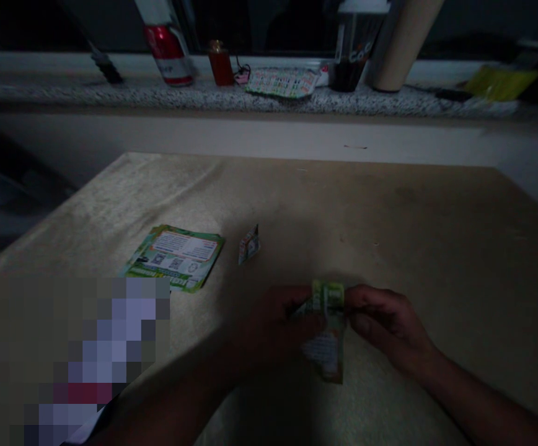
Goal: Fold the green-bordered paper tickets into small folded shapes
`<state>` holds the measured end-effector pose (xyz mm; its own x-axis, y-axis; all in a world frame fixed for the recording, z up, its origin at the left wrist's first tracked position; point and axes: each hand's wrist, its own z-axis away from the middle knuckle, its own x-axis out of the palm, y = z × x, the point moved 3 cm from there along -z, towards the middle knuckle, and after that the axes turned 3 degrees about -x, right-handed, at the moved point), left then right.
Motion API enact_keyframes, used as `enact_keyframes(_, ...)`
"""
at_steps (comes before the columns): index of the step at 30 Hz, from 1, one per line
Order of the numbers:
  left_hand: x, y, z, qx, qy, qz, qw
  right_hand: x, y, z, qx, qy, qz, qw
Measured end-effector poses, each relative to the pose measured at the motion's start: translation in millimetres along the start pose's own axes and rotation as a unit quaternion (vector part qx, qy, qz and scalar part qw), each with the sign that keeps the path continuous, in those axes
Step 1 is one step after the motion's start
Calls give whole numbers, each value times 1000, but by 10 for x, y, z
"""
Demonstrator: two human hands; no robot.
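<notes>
A green and white printed leaflet (330, 356), partly folded or curled at its top, is held above the table near the front. My left hand (281, 325) is closed on it from the left, with the thumb lying across the print. From the other side my right hand (385, 319) pinches the upper right edge of the leaflet between thumb and fingers. To the left lies a stack of similar green leaflets (183, 248), printed with text and square codes. Between the stack and my hands stands a small folded piece of printed paper (249, 244).
The table (418, 217) has a pale cover and reaches the wall below a granite sill (213, 96). On the sill are a red can (169, 59), a small red-brown bottle (221, 65), a dark drink cup (352, 56) and a tall tube (403, 46). A pixelated patch hides the lower left.
</notes>
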<state>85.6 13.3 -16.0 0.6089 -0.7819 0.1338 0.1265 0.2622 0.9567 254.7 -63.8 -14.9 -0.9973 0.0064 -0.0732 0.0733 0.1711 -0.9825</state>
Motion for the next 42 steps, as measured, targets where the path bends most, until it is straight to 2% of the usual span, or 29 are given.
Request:
enact_keyframes(2,13,36,28,-19,-85,-62,994,-11,4,-6,6,23,-15,1000)
enact_keyframes(4,23,71,45,-25,-125,-117,985,5,13,-5,21,23,-21,999)
enact_keyframes(5,25,82,45,-25,-126,-139,982,14,15,-2,27,23,-20,999)
enact_keyframes(8,6,93,17,-17,-65,-160,985,21,13,1,28,38,-14,999)
enact_keyframes(11,-20,86,-10,3,7,-134,991,11,-1,-10,18,59,-10,998)
enact_keyframes(14,-15,60,-16,3,33,-122,992,13,-26,-24,6,75,1,997)
enact_keyframes(20,14,-6,-11,-45,63,-94,993,6,-35,2,-12,108,68,992)
enact_keyframes(24,-35,26,-11,-51,37,-69,996,-16,-19,24,-4,63,76,995)
enact_keyframes(27,-94,61,-6,-54,-21,-73,996,-21,-21,6,60,10,-5,998)
enact_keyframes(30,-110,79,-5,-43,-96,-88,991,15,-15,-15,147,-52,-112,981)
enact_keyframes(33,-84,72,-8,-35,-148,-91,984,52,23,-6,195,-109,-173,959)
enact_keyframes(37,-50,56,-13,-28,-171,-79,982,51,99,35,206,-158,-186,948)
enact_keyframes(42,-47,42,-22,-26,-166,-103,980,57,40,38,175,-187,-113,960)
